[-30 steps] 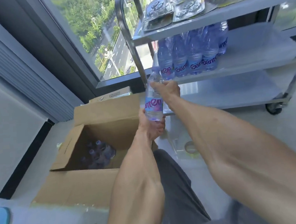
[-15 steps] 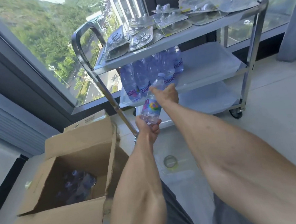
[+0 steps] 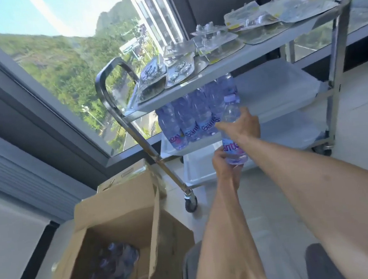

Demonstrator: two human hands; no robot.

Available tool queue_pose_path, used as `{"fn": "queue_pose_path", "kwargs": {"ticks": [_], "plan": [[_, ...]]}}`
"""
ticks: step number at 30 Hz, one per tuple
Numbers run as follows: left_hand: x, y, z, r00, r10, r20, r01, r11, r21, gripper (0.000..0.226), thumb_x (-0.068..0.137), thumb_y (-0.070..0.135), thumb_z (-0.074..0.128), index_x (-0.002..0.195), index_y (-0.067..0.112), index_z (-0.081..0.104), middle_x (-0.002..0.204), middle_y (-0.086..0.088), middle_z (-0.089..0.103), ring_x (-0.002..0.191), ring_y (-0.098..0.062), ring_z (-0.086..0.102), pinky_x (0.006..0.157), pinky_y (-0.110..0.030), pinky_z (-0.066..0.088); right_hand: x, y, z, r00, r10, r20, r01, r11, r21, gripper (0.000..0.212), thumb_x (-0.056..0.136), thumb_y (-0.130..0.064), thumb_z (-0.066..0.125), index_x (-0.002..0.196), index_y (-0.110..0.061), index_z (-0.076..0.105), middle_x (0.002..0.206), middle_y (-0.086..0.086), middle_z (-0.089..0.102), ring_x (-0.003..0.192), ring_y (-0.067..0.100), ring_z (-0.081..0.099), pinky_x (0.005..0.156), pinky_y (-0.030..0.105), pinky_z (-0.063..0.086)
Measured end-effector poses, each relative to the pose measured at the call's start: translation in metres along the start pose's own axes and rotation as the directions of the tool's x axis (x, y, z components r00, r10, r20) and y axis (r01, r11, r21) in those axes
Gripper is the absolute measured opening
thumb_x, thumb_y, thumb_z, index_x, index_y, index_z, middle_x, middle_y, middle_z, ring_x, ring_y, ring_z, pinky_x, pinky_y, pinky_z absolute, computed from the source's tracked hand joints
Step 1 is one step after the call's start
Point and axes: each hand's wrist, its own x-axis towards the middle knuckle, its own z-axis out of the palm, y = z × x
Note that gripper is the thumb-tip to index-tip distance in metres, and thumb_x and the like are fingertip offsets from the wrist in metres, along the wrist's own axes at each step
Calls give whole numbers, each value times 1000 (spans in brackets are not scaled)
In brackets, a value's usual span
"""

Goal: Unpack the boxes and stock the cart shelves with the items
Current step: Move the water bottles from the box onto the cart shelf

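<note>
Both hands hold one clear plastic water bottle with a purple label upright in front of the steel three-shelf cart — the left hand grips its base, the right hand wraps its middle. More bottles of the same kind stand on the middle shelf just behind it; the open brown cardboard box sits on the floor at lower left.

Polished, glossy metal on the cart frame and handle; matt pale shelves. Clear, shiny plastic for the held bottle and blister packs. Dull brown corrugated cardboard on the open box.
</note>
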Motion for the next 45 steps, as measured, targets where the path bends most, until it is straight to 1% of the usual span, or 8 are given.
{"fn": "queue_pose_path", "kwargs": {"ticks": [3, 6, 10, 16, 23, 28, 32, 45], "plan": [[27, -9, 19, 993, 40, -111, -38, 999, 26, 30, 80, 1, 33, 60, 16, 49, 49, 1, 47, 38, -13, 42, 42, -16, 31, 9, -2, -4, 993, 59, -105, -48, 993, 104, 64, 68, -34, 79, 120, -13, 49, 118, 12, 61, 109, 34, 59, 85, 37, 47], [55, -6, 39, 985, 126, -119, -87, 953, 292, 21, 76, 11, 43, 61, 14, 57, 61, -5, 56, 50, -18, 52, 54, -29, 41, 30, 2, -9, 993, -31, -116, 43, 994, 97, 60, 68, -35, 81, 116, -13, 52, 114, 7, 64, 106, 30, 61, 89, 40, 50], [102, 12, 47, 925, 371, -77, -134, 511, 849, 38, 85, 15, 54, 121, 9, 62, 122, -11, 65, 114, -31, 59, 96, -36, 44, 80, 7, -7, 973, -214, -85, 218, 975, 40, 63, 69, -31, 85, 123, -14, 56, 122, 8, 52, 110, 28, 54, 90, 35, 46], [142, 54, 48, 843, 533, -71, -109, 299, 948, 19, 87, 16, 59, 103, 8, 64, 108, -14, 69, 104, -34, 62, 78, -31, 39, 138, 7, 14, 959, -231, -164, 219, 972, -87, 66, 73, -30, 82, 130, -15, 52, 124, 7, 51, 110, 27, 52, 84, 34, 42], [172, 44, 71, 811, 570, -132, -49, 291, 956, 34, 87, 36, 65, 96, 3, 68, 97, -15, 71, 96, -35, 65, 75, -35, 45, 184, -2, 31, 963, -268, -26, 265, 961, -75, 50, 72, -25, 77, 118, -15, 58, 111, 7, 59, 99, 28, 59, 75, 31, 45], [186, 38, 76, 756, 640, -140, -50, 270, 962, 50, 84, 54, 67, 92, 5, 69, 90, -12, 72, 88, -32, 66, 69, -33, 43, 184, 19, 45, 971, -226, -82, 237, 957, 167, 42, 71, -23, 76, 109, -20, 59, 107, 6, 63, 96, 22, 61, 84, 36, 52], [182, 31, 76, 734, 666, -132, -90, 288, 953, 44, 87, 49, 66, 89, 5, 63, 85, -8, 68, 83, -31, 64, 66, -32, 38, 169, 42, 58, 977, -170, -129, 191, 967, 171, 66, 78, -8, 68, 139, -22, 49, 114, 8, 51, 98, 19, 53, 88, 30, 47], [192, 21, 67, 747, 652, -129, -79, 280, 957, 40, 92, 46, 63, 88, 7, 64, 86, -11, 70, 81, -32, 64, 73, -37, 51, 199, 50, 80, 982, -92, -162, 97, 995, 27, 43, 85, -8, 61, 128, -8, 55, 121, 14, 63, 108, 34, 60, 84, 36, 46]]}}
